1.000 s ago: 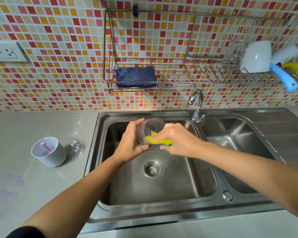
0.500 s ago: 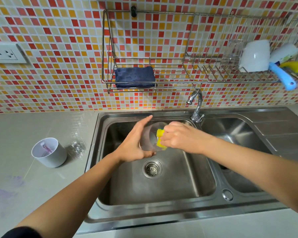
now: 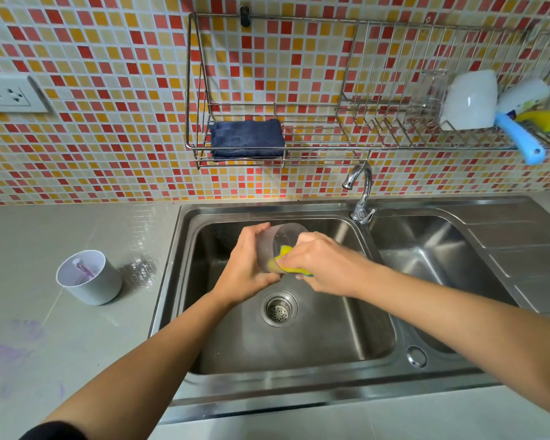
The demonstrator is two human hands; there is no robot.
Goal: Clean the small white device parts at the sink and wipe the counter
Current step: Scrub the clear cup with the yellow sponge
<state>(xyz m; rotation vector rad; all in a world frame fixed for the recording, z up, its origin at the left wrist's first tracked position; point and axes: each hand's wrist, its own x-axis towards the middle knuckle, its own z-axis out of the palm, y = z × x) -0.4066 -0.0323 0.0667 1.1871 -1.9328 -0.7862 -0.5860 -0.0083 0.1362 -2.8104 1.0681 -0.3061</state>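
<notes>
Over the left basin of the steel sink (image 3: 185, 281), my left hand (image 3: 245, 268) grips a translucent cup-shaped part (image 3: 280, 239), tilted with its mouth facing right. My right hand (image 3: 318, 265) holds a yellow sponge (image 3: 285, 260) pressed against the part's lower rim and partly inside it. A second white cup-shaped part (image 3: 89, 277) stands upright on the grey counter (image 3: 45, 236) to the left of the sink, with purple residue inside. Faint purple smears (image 3: 10, 350) mark the counter near its front left.
A faucet (image 3: 361, 192) rises between the two basins, and no water runs from it. A wire rack (image 3: 299, 147) on the tiled wall holds a folded dark blue cloth (image 3: 246, 139), a glass, a white cup (image 3: 470, 100) and a blue-handled brush (image 3: 518, 138). A wall socket (image 3: 10, 95) sits at left.
The sponge has shifted from inside the part's mouth down to its lower rim. My left hand has turned the part slightly. The white part on the counter has not moved.
</notes>
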